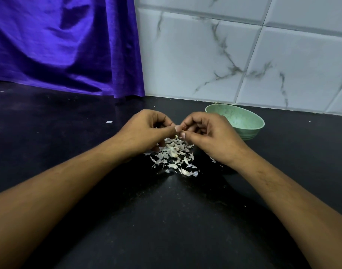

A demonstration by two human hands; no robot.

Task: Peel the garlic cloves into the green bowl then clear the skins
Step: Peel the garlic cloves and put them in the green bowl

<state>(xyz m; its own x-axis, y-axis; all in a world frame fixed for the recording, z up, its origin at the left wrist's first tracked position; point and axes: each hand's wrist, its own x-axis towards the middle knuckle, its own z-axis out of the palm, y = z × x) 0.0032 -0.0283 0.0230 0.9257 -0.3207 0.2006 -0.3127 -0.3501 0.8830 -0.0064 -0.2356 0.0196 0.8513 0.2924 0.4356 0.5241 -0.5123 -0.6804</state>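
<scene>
Black countertop [166, 220] across the whole lower view, meeting a marble-look tiled wall [244, 55] along its back edge. Purple cloth [59, 45] hanging over the back left, hem down on the countertop.

Green bowl [244, 121] near the back edge, right of centre, close to the wall and just behind the right hand [211, 134]. Inside of the bowl only partly seen; contents not possible to tell.

Left hand [145, 131] and right hand raised together above the middle of the countertop, fingers of both curled inward, thumb tips almost touching. Pinched between those fingertips, a garlic clove [184, 126], mostly hidden, only a sliver showing between the two thumbs. Held off the surface, directly over the heap below, left of the bowl and apart from it.

Pile of garlic skins [174, 154] on the countertop under and between the wrists, pale flakes spreading toward the front edge. A few loose flakes by the right wrist.

One stray skin scrap [109, 122] well apart to the left, toward the cloth.
</scene>
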